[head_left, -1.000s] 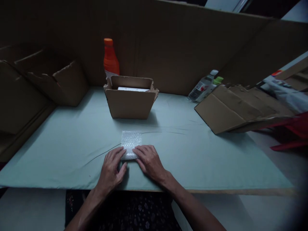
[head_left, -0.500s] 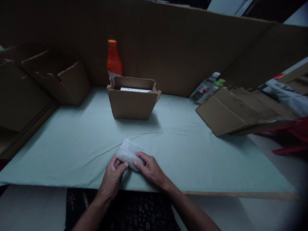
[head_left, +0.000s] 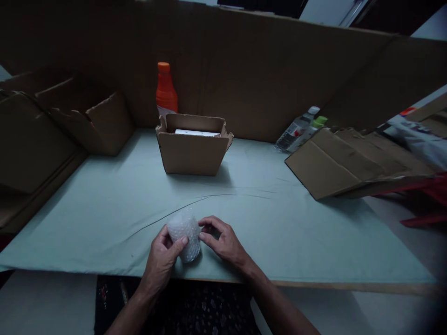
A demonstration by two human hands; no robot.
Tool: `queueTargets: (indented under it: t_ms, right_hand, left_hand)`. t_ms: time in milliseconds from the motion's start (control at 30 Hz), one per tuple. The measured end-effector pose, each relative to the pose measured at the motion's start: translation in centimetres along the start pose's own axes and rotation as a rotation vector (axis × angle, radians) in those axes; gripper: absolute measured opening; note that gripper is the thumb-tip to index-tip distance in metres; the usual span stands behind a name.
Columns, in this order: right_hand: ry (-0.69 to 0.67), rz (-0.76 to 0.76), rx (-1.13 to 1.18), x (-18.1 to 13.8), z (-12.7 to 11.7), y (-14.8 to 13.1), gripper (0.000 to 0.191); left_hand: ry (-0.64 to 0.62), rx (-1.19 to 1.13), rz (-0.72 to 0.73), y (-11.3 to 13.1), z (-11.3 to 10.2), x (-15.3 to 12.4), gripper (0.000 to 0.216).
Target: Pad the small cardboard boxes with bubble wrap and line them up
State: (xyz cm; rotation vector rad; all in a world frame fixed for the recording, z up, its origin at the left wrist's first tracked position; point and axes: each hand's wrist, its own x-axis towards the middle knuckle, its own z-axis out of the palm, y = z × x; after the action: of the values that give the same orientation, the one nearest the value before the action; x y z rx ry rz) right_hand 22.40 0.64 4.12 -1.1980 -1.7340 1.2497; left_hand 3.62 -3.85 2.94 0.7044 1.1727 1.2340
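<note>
A small bundle of clear bubble wrap is held just above the front part of the table; what lies inside it, if anything, cannot be made out. My left hand grips its left side, thumb on top and fingers behind. At the bundle's right edge is my right hand, its thumb and curled forefinger apart with a gap between them. Those fingertips are at or very close to the wrap; whether they touch it is unclear.
A pale green cloth covers the table. Beyond my hands stands an open cardboard box with a white item inside. Behind it is an orange bottle. Larger cartons stand left; plastic bottles and a tilted box are right.
The bubble wrap has turned, so its long side now points more toward me. My right hand has loosened its grip and shifted slightly right, while the left keeps hold.
</note>
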Motion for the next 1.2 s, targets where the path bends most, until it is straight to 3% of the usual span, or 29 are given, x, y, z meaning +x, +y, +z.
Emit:
queueTargets:
  t_ms: [133, 200, 300, 400, 500, 667, 767, 867, 1000, 1067, 1200]
  right_hand:
    - [-0.095, 0.005, 0.109, 0.9, -0.5, -0.7, 0.053]
    - [-0.118, -0.006, 0.096, 1.3, -0.4, -1.4, 0.046]
    - [-0.035, -0.015, 0.14, 1.9, 0.2, -1.8, 0.029]
    - [0.004, 0.014, 0.313, 2.6, 0.6, -1.6, 0.033]
    - [-0.069, 0.026, 0.362, 3.6, 0.1, -1.2, 0.036]
    - [-0.279, 0.012, 0.224, 4.8, -1.8, -0.9, 0.044]
    - [-0.42, 0.012, 0.119, 4.9, -2.4, -0.6, 0.036]
    - [-0.377, 0.026, 0.108, 4.8, -2.6, -0.2, 0.027]
    - [-0.248, 0.056, 0.174, 4.7, -3.0, 0.6, 0.028]
    - [-0.223, 0.071, 0.2, 4.8, -3.3, 1.1, 0.03]
    - [-0.206, 0.094, 0.2, 4.9, -3.5, 1.9, 0.031]
  left_hand:
    - [-0.149, 0.114, -0.021, 0.2, 0.4, -0.1, 0.05]
    - [-0.151, 0.2, -0.01, -0.1, 0.4, 0.0, 0.044]
    - [-0.129, 0.223, 0.044, -0.5, 0.2, 0.3, 0.044]
    - [-0.172, 0.225, 0.07, -0.5, -0.1, 0.4, 0.055]
    - [-0.223, 0.302, 0.043, -0.2, -0.4, 0.4, 0.048]
    - [-0.211, 0.454, 0.067, -0.4, -0.8, 0.8, 0.033]
    - [-0.272, 0.552, 0.103, -0.4, -1.2, 1.4, 0.029]
    - [-0.306, 0.573, 0.153, 0.8, -1.8, 2.4, 0.038]
    - [-0.006, 0.672, 0.423, 6.0, -2.1, 5.0, 0.05]
    - [0.117, 0.806, 0.671, 9.6, -1.5, 7.0, 0.047]
    - [0.2, 1.026, 1.222, 15.5, 0.6, 12.5, 0.053]
